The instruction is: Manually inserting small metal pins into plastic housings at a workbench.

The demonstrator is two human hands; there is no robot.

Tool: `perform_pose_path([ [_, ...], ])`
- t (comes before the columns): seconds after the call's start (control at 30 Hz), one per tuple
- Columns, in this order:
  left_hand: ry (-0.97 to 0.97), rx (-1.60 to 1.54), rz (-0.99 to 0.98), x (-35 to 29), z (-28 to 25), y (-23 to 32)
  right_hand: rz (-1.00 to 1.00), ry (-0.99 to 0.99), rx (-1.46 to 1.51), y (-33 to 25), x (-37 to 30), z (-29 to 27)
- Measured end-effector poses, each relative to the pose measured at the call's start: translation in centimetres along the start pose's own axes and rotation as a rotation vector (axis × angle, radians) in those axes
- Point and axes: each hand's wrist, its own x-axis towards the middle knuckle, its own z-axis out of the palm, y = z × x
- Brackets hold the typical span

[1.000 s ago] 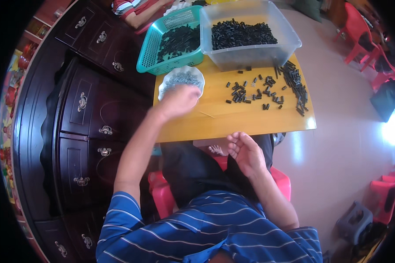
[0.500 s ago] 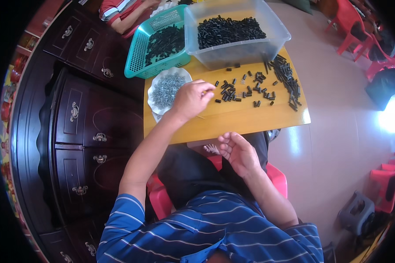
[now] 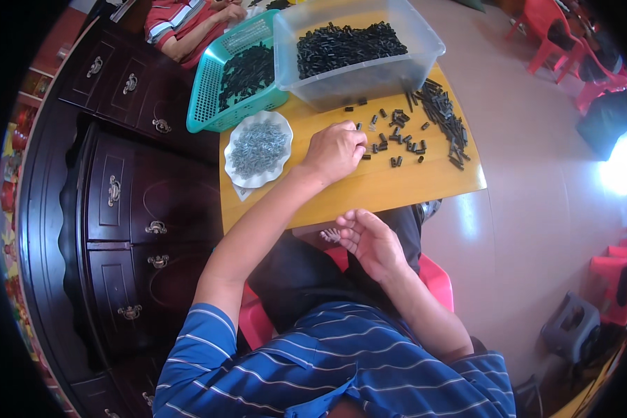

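Currently I read my left hand (image 3: 336, 150) curled on the yellow table (image 3: 369, 189), fingertips pinching at a small black part (image 3: 359, 127) from the loose scatter (image 3: 397, 139) at 3 o'clock of it. My right hand (image 3: 370, 240) rests half-open at the lap; whether it holds anything I cannot tell. Judged progress: clear bin (image 3: 355, 52) and teal basket (image 3: 237, 73) at 12 o'clock already hold many black parts; the scatter remains unsorted

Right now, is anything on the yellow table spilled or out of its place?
Small black parts lie loose on the yellow table beside the clear bin, where the left hand reaches. They look sorted, not spilled. Nothing seems damaged.
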Motion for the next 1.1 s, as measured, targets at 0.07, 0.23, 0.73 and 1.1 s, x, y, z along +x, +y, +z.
perform_pose_path([
  [0.07, -0.02, 0.018, -0.024, 0.3, -0.1, 0.3, 0.0, -0.004, 0.002, 0.0, 0.0, 0.0],
  [0.23, -0.059, 0.047, -0.071, 0.5, -0.2, 1.1, 0.002, 0.002, 0.01, -0.1, 0.0, 0.0],
  [0.73, 0.134, 0.007, 0.022, -0.2, -1.4, -0.5, -0.004, 0.008, 0.001, -0.1, 0.0, 0.1],
  [1.1, 0.092, -0.309, -0.14, -7.1, -3.6, -2.2, -0.008, 0.02, -0.011, -0.3, -0.2, 0.4],
])
